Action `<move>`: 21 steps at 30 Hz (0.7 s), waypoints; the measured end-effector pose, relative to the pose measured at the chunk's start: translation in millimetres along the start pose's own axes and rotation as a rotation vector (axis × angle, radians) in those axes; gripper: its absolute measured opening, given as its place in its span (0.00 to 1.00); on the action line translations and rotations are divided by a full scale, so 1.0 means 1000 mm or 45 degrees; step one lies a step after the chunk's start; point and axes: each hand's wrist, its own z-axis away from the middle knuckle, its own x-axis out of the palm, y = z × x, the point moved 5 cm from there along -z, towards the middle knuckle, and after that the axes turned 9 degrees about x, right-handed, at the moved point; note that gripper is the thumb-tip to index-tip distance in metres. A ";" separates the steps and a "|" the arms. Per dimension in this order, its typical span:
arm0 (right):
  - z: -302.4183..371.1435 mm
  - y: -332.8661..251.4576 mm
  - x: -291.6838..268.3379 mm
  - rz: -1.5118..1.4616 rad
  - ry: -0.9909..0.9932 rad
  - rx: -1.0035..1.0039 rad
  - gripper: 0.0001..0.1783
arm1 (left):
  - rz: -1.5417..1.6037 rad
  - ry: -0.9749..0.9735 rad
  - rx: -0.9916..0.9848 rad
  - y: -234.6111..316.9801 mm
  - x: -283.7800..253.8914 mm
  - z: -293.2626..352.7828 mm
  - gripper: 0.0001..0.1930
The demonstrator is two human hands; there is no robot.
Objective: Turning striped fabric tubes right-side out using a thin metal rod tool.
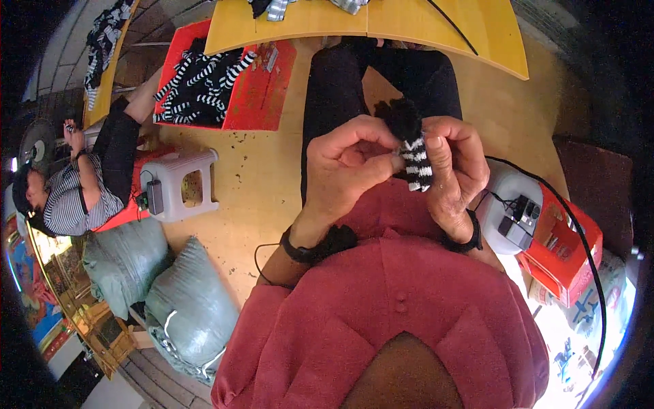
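In front of my chest, between both hands, is a small black-and-white striped knit piece (416,165) with a fuzzy black end (403,121) at its top. My left hand (344,160) is closed, its thumb and fingertips pinching the piece's left edge. From the other side my right hand (453,167) grips it, with the thumb laid along the right edge and the fingers curled behind. The stripes hang downward between the two thumbs. Some of the fingertips are hidden behind the knit.
A red crate (262,102) holds many similar striped knit pieces, beside a yellow table (436,27) ahead of me. At left sits another person (85,198) near a grey stool (180,184). Stuffed sacks (187,300) lie behind it. A black cable (579,228) runs down the right.
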 end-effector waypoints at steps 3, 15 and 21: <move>0.003 0.002 0.003 -0.220 -0.138 0.134 0.06 | -0.108 0.050 0.050 0.004 0.000 0.001 0.07; 0.010 0.035 0.012 -0.681 -0.299 0.753 0.04 | 0.394 0.214 -0.208 -0.002 -0.005 -0.003 0.05; 0.009 0.023 0.007 -0.619 -0.261 0.607 0.05 | 0.442 0.018 -0.286 -0.010 -0.005 -0.006 0.05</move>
